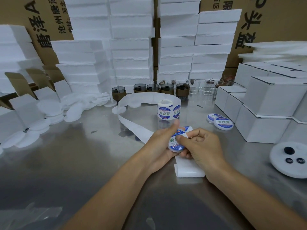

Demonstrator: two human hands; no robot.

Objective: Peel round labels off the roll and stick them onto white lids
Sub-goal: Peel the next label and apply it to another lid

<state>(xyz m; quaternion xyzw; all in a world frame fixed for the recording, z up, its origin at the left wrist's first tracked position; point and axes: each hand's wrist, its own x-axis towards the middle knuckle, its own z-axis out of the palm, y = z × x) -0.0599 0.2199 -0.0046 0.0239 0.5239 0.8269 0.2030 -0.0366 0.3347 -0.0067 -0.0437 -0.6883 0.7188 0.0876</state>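
My left hand (160, 143) grips a white lid (177, 147) from below and the left, thumb raised along its edge. My right hand (201, 147) has its fingers curled, and its thumb presses a round blue-and-white label (172, 141) onto that lid. The label roll (168, 109) stands upright behind the hands. Its empty backing strip (132, 124) loops over the steel table and runs under my hands to a folded end (189, 170). Two labelled lids (220, 121) lie to the right. Several plain white lids (49, 112) are heaped at the left.
White boxes (265, 112) are stacked at the right, foam slabs (132, 47) and cardboard cartons behind. A row of dark and clear glass jars (166, 88) stands at the back. A white disc with three dark caps (289, 159) lies far right. Folded cartons (25, 90) stand at the left.
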